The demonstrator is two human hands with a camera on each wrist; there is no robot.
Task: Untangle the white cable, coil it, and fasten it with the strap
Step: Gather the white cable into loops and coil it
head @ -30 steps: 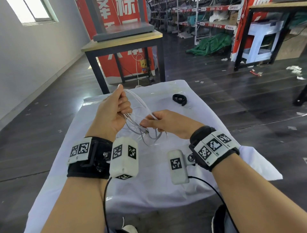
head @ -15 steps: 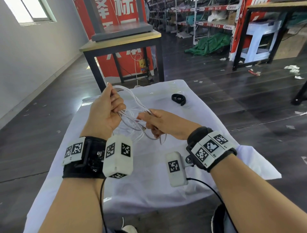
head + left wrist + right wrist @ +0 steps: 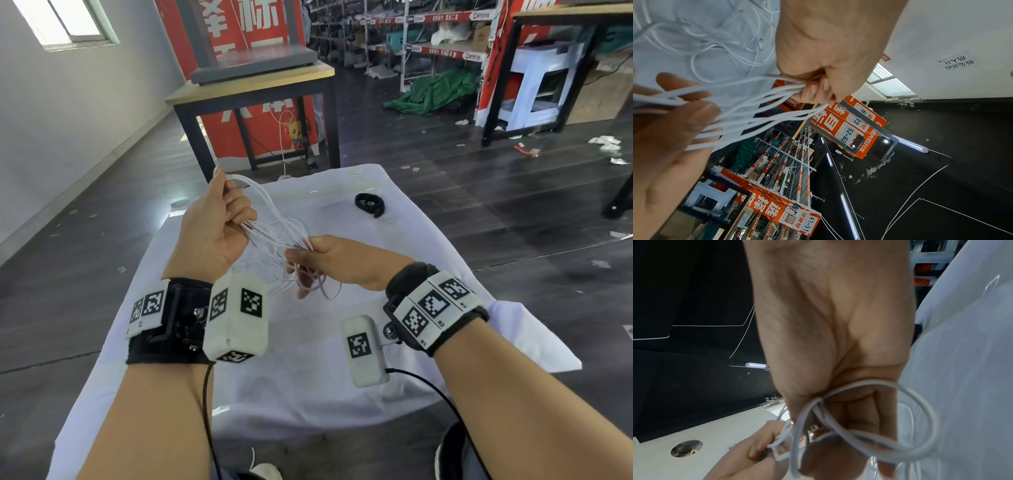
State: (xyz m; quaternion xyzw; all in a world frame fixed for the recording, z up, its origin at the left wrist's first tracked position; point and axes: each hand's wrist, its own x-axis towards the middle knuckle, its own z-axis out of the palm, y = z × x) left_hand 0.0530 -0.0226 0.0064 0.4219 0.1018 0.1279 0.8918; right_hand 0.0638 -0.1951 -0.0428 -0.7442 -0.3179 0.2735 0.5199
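The left hand (image 3: 219, 226) is raised, fingers curled round a bundle of the one white cable (image 3: 274, 236). Its strands run down and rightward to the right hand (image 3: 329, 260), which pinches them lower, loose loops hanging over the white cloth (image 3: 308, 394). The single black strap (image 3: 369, 204) lies on the cloth beyond, nearer the right hand, untouched.
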